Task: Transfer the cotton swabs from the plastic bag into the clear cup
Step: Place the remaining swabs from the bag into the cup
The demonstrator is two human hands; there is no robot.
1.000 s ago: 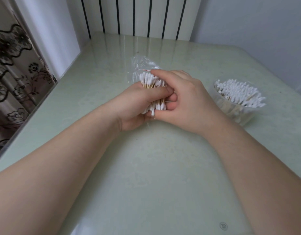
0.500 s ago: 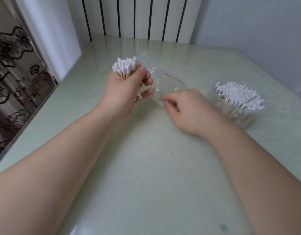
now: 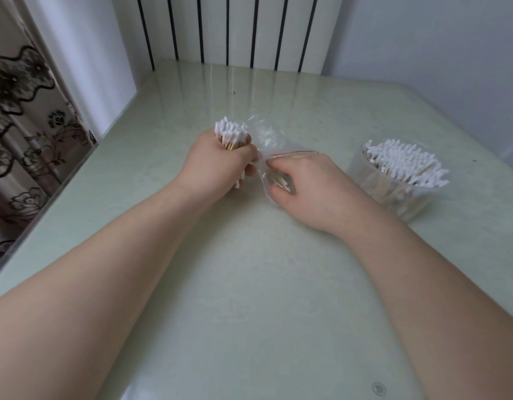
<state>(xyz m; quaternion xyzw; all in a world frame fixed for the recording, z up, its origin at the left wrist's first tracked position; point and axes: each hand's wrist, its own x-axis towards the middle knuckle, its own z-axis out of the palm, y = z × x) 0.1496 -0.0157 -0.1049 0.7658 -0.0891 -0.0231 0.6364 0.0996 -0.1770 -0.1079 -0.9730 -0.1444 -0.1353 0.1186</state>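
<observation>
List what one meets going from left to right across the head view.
Patterned curtain → left hand gripping a swab bundle → bag, pinched by the right hand → cup.

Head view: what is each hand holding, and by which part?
Left hand grips the cotton swab bundle around the sticks' middle, tips protruding both ends. Right hand pinches the plastic bag at its near end, over a few swabs inside.

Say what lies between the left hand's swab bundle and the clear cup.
Head view: the plastic bag, held by the right hand, lies between them.
</observation>
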